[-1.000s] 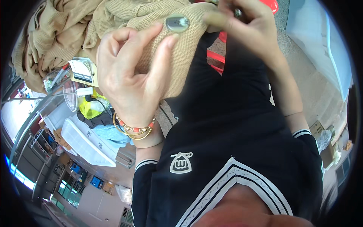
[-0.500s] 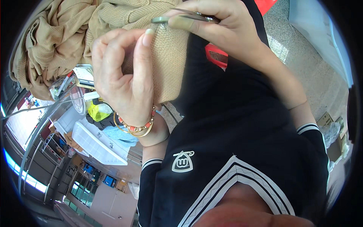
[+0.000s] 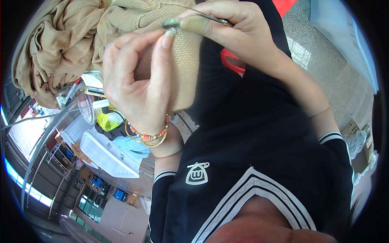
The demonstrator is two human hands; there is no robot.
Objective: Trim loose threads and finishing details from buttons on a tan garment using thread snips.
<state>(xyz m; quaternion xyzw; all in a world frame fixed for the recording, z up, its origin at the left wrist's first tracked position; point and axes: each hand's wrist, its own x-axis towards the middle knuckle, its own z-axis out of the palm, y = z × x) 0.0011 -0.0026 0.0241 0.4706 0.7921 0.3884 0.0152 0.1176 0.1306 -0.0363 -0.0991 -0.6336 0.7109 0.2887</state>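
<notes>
My left hand, with beaded and gold bangles at the wrist, pinches a folded piece of beige knitted fabric from the left. Its forefinger tip touches the fabric's top edge. A small grey-green button sits on that edge. My right hand comes in from the upper right and grips a thin metal tool between thumb and fingers, right beside the button. The tool's tip is hidden by the fingers. Both hands work close in front of my black shirt.
A heap of beige knitwear fills the upper left. Below it lie a clear plastic lid, a yellow item, a blue cloth and a white tray. A red object shows behind the shirt. Speckled floor lies to the right.
The button faced the camera a second ago; now it shows edge-on. My right hand has closed over it with the metal tool, and my left fingers have curled tighter on the fabric.
</notes>
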